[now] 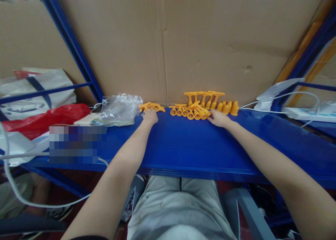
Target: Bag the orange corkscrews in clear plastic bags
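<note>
My left hand (150, 116) reaches into a small pile of orange T-shaped plastic pieces (159, 107) at the back of the blue table. Its fingers are mostly hidden by the back of the hand. Farther right, my right hand (219, 119) has thumb and fingers closed at the right end of a row of orange cone-ended plastic pieces (190, 115), lying with their round open ends toward me. Behind that row, several orange T-handled pieces (204, 94) stand upright. Short orange caps (226, 108) stand beside them, just beyond my right hand.
The blue table (183, 145) runs against a cardboard wall (162, 40). Left of my left hand lie clear plastic bags (120, 108), a red bag (60, 117) and a white cloth bag (49, 82). White cables (265, 110) and a blue frame post (70, 40) flank the area.
</note>
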`<state>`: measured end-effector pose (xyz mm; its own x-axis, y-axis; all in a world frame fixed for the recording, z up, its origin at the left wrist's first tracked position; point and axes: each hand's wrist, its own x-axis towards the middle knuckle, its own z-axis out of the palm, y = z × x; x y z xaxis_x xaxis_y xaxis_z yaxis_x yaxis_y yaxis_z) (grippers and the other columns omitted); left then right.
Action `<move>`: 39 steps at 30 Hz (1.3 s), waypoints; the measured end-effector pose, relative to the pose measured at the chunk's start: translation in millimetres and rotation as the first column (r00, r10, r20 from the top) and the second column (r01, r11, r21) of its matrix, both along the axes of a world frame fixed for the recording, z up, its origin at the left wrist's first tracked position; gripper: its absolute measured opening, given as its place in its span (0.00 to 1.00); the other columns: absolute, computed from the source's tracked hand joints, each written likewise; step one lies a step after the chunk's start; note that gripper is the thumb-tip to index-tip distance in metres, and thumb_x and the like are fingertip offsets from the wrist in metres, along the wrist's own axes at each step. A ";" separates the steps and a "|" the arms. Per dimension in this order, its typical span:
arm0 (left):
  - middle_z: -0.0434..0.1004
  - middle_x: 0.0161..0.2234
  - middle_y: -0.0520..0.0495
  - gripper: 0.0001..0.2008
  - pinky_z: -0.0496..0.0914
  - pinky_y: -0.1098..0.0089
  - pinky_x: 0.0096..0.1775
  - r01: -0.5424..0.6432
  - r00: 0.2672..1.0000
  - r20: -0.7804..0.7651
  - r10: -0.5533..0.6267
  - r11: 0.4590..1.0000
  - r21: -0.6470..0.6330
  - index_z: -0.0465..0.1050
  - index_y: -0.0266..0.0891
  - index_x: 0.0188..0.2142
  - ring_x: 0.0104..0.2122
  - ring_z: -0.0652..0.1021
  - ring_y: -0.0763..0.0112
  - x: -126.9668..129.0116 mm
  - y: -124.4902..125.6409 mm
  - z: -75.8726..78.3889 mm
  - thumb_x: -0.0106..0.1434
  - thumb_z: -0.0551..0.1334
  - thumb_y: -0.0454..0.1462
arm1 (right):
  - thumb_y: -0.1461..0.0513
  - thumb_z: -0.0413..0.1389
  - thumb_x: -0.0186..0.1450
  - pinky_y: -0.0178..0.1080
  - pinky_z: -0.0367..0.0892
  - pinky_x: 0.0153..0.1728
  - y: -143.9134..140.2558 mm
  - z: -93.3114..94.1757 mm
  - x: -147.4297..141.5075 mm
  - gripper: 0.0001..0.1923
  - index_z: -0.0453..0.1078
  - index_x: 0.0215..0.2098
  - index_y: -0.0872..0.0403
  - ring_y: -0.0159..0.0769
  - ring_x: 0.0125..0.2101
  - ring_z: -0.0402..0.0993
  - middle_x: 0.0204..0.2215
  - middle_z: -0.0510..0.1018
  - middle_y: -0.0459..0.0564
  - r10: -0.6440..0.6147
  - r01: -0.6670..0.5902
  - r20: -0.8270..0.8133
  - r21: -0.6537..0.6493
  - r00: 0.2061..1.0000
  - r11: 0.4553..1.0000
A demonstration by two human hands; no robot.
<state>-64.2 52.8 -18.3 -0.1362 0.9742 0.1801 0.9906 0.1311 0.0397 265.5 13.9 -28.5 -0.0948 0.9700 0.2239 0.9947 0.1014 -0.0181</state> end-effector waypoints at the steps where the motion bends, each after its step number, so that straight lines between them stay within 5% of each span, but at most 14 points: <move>1: 0.61 0.64 0.29 0.29 0.62 0.54 0.60 -0.024 1.000 0.002 0.024 1.000 0.002 0.61 0.33 0.64 0.64 0.63 0.48 -0.8 0.5 -0.6 0.62 0.57 0.34 | 0.58 0.49 0.69 0.43 0.68 0.49 -0.2 0.0 -0.1 0.18 0.66 0.52 0.61 0.50 0.50 0.75 0.51 0.76 0.66 0.000 0.000 -0.001 -0.001 1.000 1.000; 5: 0.61 0.65 0.31 0.30 0.61 0.45 0.59 -0.038 0.999 0.003 0.038 0.999 -0.002 0.62 0.36 0.63 0.65 0.61 0.46 -2.4 0.9 -1.0 0.61 0.55 0.33 | 0.57 0.50 0.69 0.42 0.68 0.48 0.3 -0.4 0.6 0.18 0.67 0.52 0.61 0.49 0.50 0.75 0.50 0.76 0.65 -0.009 0.009 -0.011 0.000 1.000 1.000; 15: 0.70 0.58 0.32 0.26 0.67 0.50 0.56 -0.023 0.999 0.031 0.021 0.998 0.060 0.69 0.38 0.59 0.58 0.71 0.48 -6.4 2.7 -0.1 0.60 0.56 0.33 | 0.57 0.50 0.69 0.42 0.68 0.48 4.8 -3.5 4.1 0.18 0.67 0.52 0.60 0.48 0.49 0.76 0.50 0.77 0.64 0.010 -0.010 -0.009 0.014 1.000 1.000; 23: 0.66 0.60 0.33 0.21 0.66 0.55 0.57 -0.041 0.995 0.092 0.033 0.996 0.084 0.70 0.36 0.56 0.59 0.70 0.50 -9.0 -0.3 -2.9 0.64 0.55 0.33 | 0.58 0.49 0.69 0.41 0.67 0.49 2.8 -1.7 1.6 0.18 0.67 0.52 0.61 0.48 0.51 0.74 0.52 0.76 0.64 0.004 -0.004 -0.009 -0.011 1.000 1.000; 27: 0.69 0.57 0.31 0.20 0.68 0.61 0.56 -0.010 0.992 0.126 -0.018 0.975 0.221 0.70 0.32 0.54 0.56 0.73 0.54 -10.3 1.6 -0.5 0.62 0.56 0.29 | 0.58 0.49 0.69 0.41 0.68 0.48 2.7 -1.4 1.7 0.17 0.67 0.51 0.60 0.47 0.50 0.75 0.51 0.77 0.63 0.014 -0.014 -0.008 0.002 1.000 1.000; 32: 0.75 0.50 0.39 0.20 0.68 0.63 0.56 0.037 0.966 0.217 -0.143 0.902 0.431 0.70 0.39 0.48 0.53 0.75 0.62 -9.7 5.3 4.5 0.60 0.52 0.24 | 0.58 0.48 0.69 0.42 0.67 0.50 2.8 -1.2 2.1 0.18 0.66 0.52 0.60 0.48 0.51 0.74 0.52 0.76 0.64 0.012 -0.012 -0.003 -0.006 1.000 1.000; 39: 0.77 0.47 0.44 0.22 0.68 0.65 0.54 0.064 0.917 0.298 -0.266 0.834 0.548 0.69 0.39 0.47 0.50 0.76 0.66 1.7 2.6 16.7 0.60 0.47 0.23 | 0.58 0.50 0.68 0.43 0.68 0.49 4.2 -2.6 3.7 0.17 0.67 0.52 0.60 0.49 0.50 0.75 0.51 0.76 0.64 0.032 -0.032 -0.033 0.015 0.999 0.999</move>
<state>-62.5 55.4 -1.6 -0.1332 0.7619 0.6338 0.9009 -0.1735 0.3979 269.2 18.2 -31.1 -0.1179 0.9633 0.2412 0.9899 0.1334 -0.0490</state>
